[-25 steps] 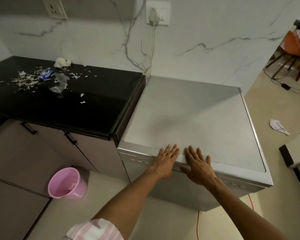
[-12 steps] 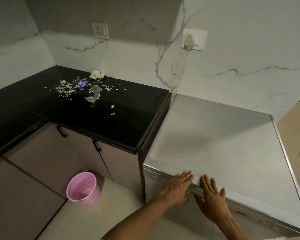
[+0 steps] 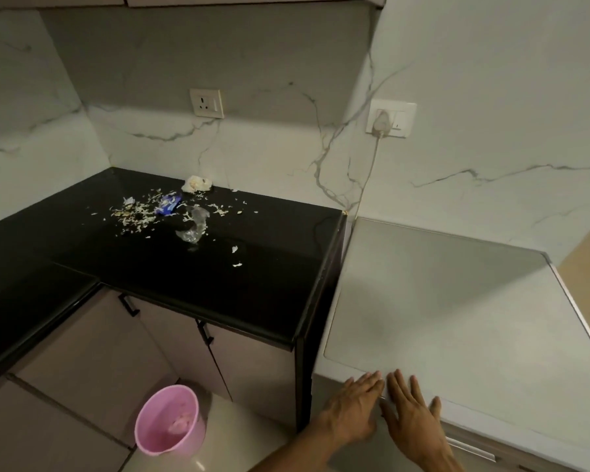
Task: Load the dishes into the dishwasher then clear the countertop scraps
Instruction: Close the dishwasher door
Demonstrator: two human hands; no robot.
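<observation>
Both hands lie flat with straight fingers on the front top edge of the dishwasher (image 3: pixel 457 301), the left hand (image 3: pixel 353 408) and the right hand (image 3: pixel 413 415) side by side, fingertips nearly touching and gripping nothing; the dishwasher door looks closed. Well beyond the hands and off to their left, the black surface (image 3: pixel 252 284) carries the scraps (image 3: pixel 140 212): pale shreds, a blue wrapper (image 3: pixel 168 204), a clear crumpled plastic piece (image 3: pixel 193 226) and a whitish wad (image 3: pixel 197 183) against the wall. Left of the left hand, on the floor, stands a pink bucket (image 3: pixel 167 420). Above the dishwasher a plug (image 3: pixel 382 122) sits in a wall socket.
</observation>
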